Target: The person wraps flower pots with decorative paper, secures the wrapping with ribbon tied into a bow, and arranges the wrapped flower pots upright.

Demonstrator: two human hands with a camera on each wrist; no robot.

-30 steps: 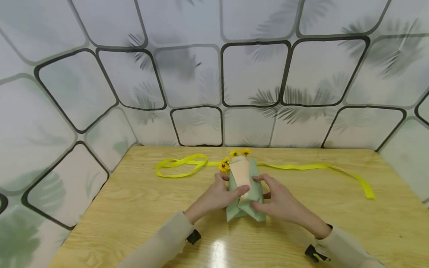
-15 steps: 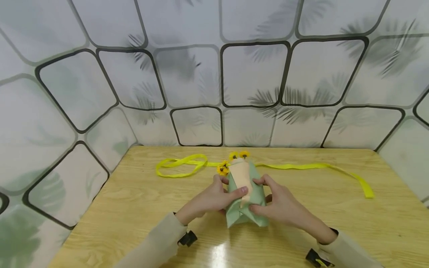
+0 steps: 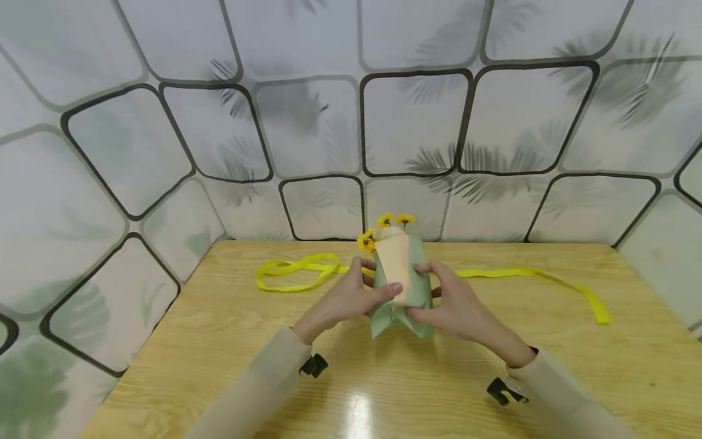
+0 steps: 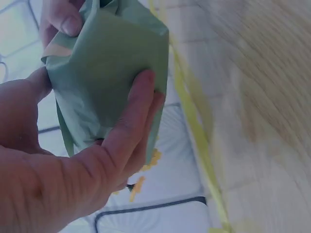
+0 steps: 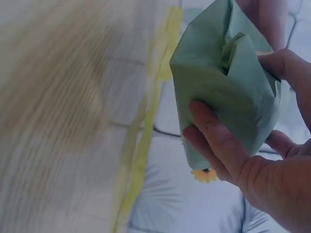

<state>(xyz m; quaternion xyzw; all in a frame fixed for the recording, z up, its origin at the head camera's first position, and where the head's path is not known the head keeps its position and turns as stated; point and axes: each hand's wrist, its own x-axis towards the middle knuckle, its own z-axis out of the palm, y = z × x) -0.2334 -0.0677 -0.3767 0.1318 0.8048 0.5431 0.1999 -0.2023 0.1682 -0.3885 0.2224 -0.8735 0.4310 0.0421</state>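
gripping the wrapped bouquet (image 3: 396, 262) between thumbs (image 3: 387, 292) and bent fingers (image 5: 221, 136), left hand (image 3: 353, 299) and right hand (image 3: 459, 302) flank it.

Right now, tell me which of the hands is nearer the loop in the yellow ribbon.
Left. The left hand holds the wrapped bouquet to the right of the ribbon loop; the right hand holds the bouquet's other side, farther right.
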